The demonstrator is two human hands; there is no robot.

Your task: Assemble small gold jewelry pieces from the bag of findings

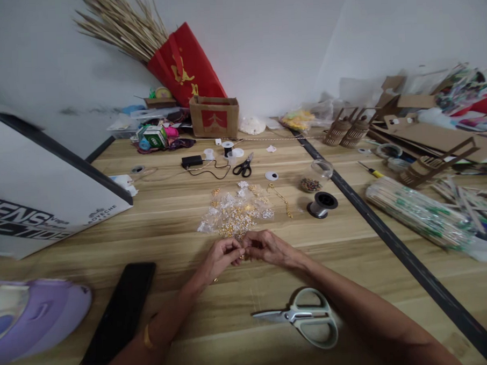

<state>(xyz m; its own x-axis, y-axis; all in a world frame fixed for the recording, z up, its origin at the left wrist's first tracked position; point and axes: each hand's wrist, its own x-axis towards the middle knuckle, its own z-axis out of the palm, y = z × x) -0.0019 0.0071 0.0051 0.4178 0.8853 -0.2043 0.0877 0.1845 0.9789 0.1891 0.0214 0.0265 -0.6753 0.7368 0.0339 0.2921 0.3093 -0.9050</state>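
My left hand (223, 257) and my right hand (266, 247) meet over the wooden table, fingertips pinched together. Between them is something tiny with a gold glint, too small to name. Just beyond my fingers lies a spread of small gold and silver findings (236, 221), partly in clear plastic bags (208, 218). A gold chain (283, 200) stretches along the table to the right of the pile. Closer to me, scissors with pale handles (309, 317) rest by my right forearm, blades pointing left.
A spool of wire (322, 205) and a clear jar of beads (311, 184) stand right of the pile. Black-handled scissors (243, 169) lie behind it. At left are a black phone (120, 314), a purple appliance (43, 317) and a large white box (46, 196). Wrapped sticks (418, 212) lie at right.
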